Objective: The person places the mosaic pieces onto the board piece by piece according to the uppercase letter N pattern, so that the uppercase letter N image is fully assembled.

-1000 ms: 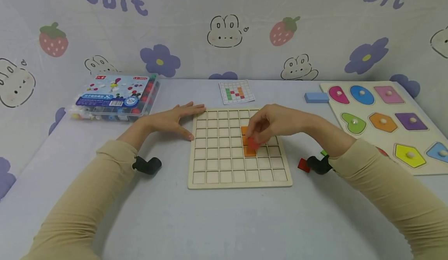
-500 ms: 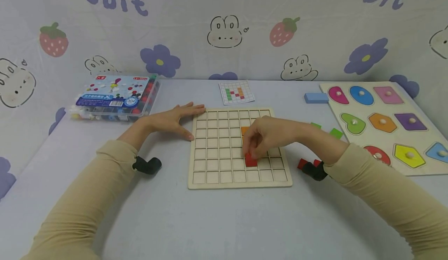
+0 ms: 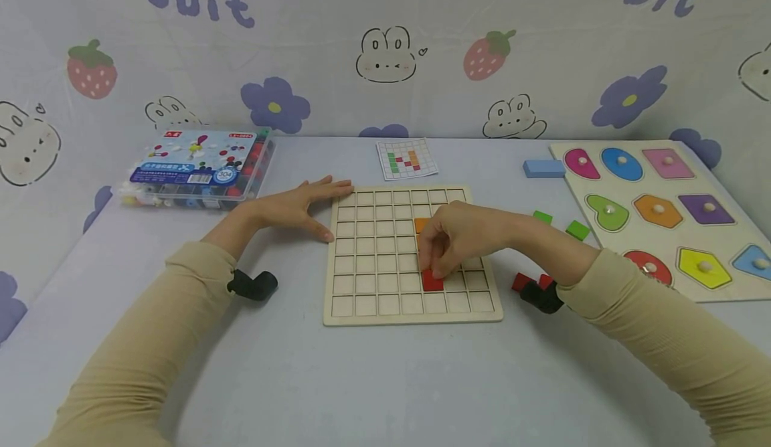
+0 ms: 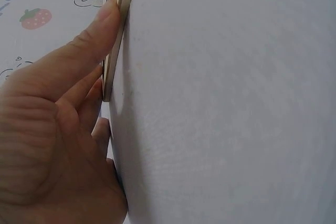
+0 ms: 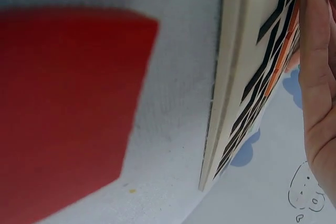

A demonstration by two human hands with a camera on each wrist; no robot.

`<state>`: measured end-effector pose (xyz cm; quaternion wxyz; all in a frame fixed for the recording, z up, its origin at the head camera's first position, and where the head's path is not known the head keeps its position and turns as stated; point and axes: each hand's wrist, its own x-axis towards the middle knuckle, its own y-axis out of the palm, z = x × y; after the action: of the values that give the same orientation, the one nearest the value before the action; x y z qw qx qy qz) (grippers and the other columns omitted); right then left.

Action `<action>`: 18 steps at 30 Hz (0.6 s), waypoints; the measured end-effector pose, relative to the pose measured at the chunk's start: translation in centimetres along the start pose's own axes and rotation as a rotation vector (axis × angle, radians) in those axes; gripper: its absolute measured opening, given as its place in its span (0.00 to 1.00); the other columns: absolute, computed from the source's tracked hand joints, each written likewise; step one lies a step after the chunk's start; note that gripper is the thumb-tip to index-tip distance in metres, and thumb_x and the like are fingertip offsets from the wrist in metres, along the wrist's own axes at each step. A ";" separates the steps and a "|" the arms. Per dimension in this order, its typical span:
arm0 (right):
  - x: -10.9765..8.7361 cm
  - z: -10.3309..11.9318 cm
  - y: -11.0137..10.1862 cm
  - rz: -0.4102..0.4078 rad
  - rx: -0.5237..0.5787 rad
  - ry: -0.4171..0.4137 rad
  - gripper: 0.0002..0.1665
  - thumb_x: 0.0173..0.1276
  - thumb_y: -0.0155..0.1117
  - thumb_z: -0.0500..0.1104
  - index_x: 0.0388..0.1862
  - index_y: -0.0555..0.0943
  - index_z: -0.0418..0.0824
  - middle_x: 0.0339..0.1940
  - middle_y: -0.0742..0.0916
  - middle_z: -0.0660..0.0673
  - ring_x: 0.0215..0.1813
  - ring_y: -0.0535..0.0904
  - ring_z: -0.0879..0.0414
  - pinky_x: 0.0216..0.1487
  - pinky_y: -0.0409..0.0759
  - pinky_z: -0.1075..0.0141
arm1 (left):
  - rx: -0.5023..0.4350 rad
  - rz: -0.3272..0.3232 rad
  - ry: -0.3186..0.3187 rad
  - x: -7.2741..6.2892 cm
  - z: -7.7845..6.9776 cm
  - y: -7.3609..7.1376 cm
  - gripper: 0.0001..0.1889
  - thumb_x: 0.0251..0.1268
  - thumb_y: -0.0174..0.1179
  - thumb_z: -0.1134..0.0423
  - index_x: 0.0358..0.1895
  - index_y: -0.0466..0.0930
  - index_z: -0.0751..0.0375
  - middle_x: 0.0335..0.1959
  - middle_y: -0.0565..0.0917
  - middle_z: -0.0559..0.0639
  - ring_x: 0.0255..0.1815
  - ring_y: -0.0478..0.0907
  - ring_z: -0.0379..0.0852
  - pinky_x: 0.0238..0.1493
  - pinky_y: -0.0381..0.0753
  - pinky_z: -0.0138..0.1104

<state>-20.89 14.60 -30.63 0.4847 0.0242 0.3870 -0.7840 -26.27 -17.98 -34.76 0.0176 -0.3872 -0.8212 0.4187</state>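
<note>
In the head view, a wooden grid board (image 3: 365,284) lies on the table. My right hand (image 3: 466,231) pinches a red square tile (image 3: 432,282) at a cell in the board's lower part; whether it sits fully flat is hard to tell. An orange tile (image 3: 421,225) shows just above that hand, which hides the others partly. My left hand (image 3: 295,207) spreads along the board's left side, fingertips at its upper corner and thumb at its edge. The left wrist view shows the thumb (image 4: 107,22) touching the board's rim (image 4: 118,51).
Red tiles (image 3: 521,282) and green tiles (image 3: 578,230) lie right of the board. Behind it is a printed pattern card (image 3: 424,166). A blue block (image 3: 544,168) and a knobbed shape puzzle (image 3: 632,233) are at right; a clear plastic box (image 3: 193,166) stands at left.
My right hand has brought the red tile toward me, from over the orange tiles to the cell below them. Green tiles by the right forearm came into view. My left hand has stayed put.
</note>
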 end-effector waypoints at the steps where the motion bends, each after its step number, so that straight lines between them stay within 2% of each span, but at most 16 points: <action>1: 0.0 0.0 0.0 -0.001 -0.001 0.003 0.08 0.58 0.73 0.35 0.33 0.88 0.48 0.28 0.89 0.51 0.33 0.82 0.58 0.38 0.83 0.66 | 0.002 -0.001 0.002 0.0 0.0 0.0 0.51 0.56 0.71 0.50 0.80 0.49 0.47 0.84 0.44 0.44 0.85 0.27 0.52 0.83 0.23 0.54; 11: 0.2 0.0 0.1 -0.050 -0.073 -0.022 0.05 0.54 0.77 0.38 0.29 0.89 0.46 0.28 0.90 0.51 0.32 0.81 0.60 0.38 0.82 0.68 | -0.004 0.001 0.007 -0.1 -0.1 0.0 0.51 0.56 0.71 0.50 0.80 0.49 0.47 0.84 0.44 0.44 0.85 0.27 0.53 0.83 0.22 0.54; 18: 0.2 -0.1 0.2 -0.081 -0.101 -0.022 0.05 0.53 0.78 0.38 0.27 0.90 0.47 0.24 0.89 0.52 0.29 0.81 0.62 0.32 0.82 0.70 | -0.003 0.001 0.007 0.0 0.0 0.0 0.51 0.56 0.71 0.50 0.80 0.49 0.46 0.84 0.44 0.44 0.85 0.27 0.53 0.82 0.23 0.55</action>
<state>-20.87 14.41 -30.91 0.4574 -0.0243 0.4213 -0.7827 -26.31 -18.00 -34.76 0.0199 -0.3894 -0.8214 0.4161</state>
